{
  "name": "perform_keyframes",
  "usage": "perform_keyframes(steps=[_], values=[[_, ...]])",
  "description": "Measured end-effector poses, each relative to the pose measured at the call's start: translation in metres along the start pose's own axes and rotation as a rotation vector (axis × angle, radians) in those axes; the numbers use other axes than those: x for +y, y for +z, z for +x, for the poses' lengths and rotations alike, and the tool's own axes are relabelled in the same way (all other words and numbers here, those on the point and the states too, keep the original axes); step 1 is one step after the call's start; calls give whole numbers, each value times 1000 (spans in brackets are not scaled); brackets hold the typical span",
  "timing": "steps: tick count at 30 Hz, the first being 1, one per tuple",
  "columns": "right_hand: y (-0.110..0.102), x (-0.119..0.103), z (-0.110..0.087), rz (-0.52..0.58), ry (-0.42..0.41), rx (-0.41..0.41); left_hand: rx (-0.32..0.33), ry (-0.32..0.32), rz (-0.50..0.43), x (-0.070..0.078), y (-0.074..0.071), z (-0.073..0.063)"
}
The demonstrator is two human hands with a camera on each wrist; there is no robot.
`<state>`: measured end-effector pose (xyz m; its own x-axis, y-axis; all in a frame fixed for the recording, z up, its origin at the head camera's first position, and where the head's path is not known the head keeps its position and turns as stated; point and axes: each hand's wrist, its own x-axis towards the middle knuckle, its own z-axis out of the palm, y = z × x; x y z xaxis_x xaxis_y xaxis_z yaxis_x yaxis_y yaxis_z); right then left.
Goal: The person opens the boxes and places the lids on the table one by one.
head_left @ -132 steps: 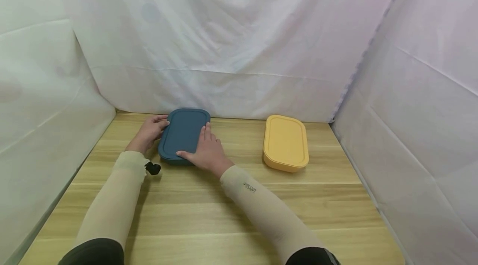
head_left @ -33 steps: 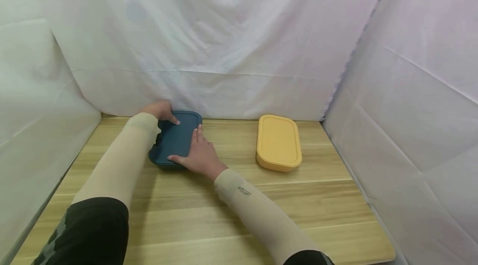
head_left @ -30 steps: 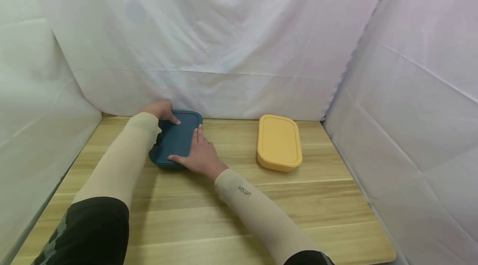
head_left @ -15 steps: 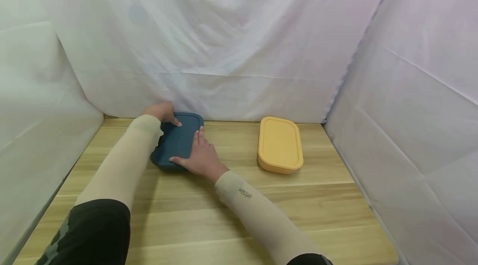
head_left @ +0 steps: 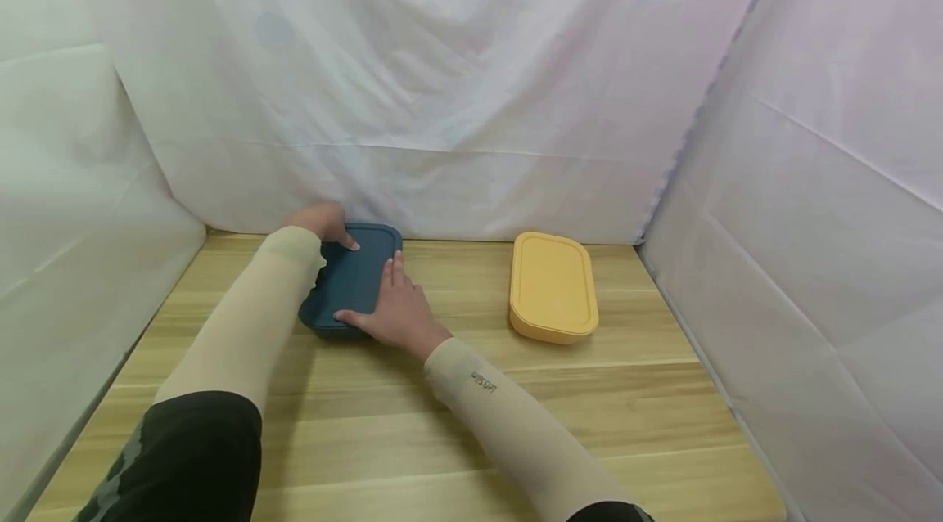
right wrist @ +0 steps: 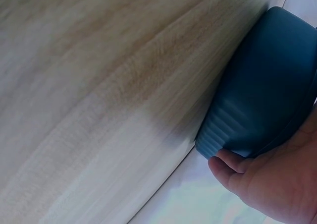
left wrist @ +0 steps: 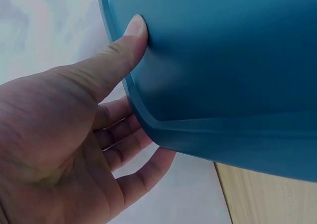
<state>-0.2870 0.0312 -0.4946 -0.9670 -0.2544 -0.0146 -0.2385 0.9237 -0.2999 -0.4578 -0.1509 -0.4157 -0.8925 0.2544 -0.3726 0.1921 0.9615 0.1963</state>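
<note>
A dark blue rectangular lunch box with a flat lid rests on the table's far left part. My left hand is at its far left corner. In the left wrist view the thumb presses on the lid and the other fingers curl against the corner rim from outside and below. My right hand holds the box from the right, thumb over the lid's near edge. In the right wrist view its fingertips touch the box's side wall, near some ridges. The lid's far left corner is partly hidden in the head view.
A yellow lunch box of similar shape, lid on, stands on the right part of the wooden table. White cloth hangs behind the table, close to the blue box, with more cloth at both sides.
Since the oldest frame, my left hand has moved from the blue lunch box's left side to its far left corner, thumb onto the lid. Over the last second, both hands stay nearly still.
</note>
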Motion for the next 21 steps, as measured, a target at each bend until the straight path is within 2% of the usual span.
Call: perform_keyframes(steps=[14, 17, 21], values=[[-3, 4, 0, -2, 16, -1, 7, -2, 7, 12, -3, -2], [-3, 5, 0, -4, 14, 5, 21, 14, -19, 10, -3, -2], [-2, 5, -2, 3, 7, 1, 40, 61, -85, 1, -1, -3]])
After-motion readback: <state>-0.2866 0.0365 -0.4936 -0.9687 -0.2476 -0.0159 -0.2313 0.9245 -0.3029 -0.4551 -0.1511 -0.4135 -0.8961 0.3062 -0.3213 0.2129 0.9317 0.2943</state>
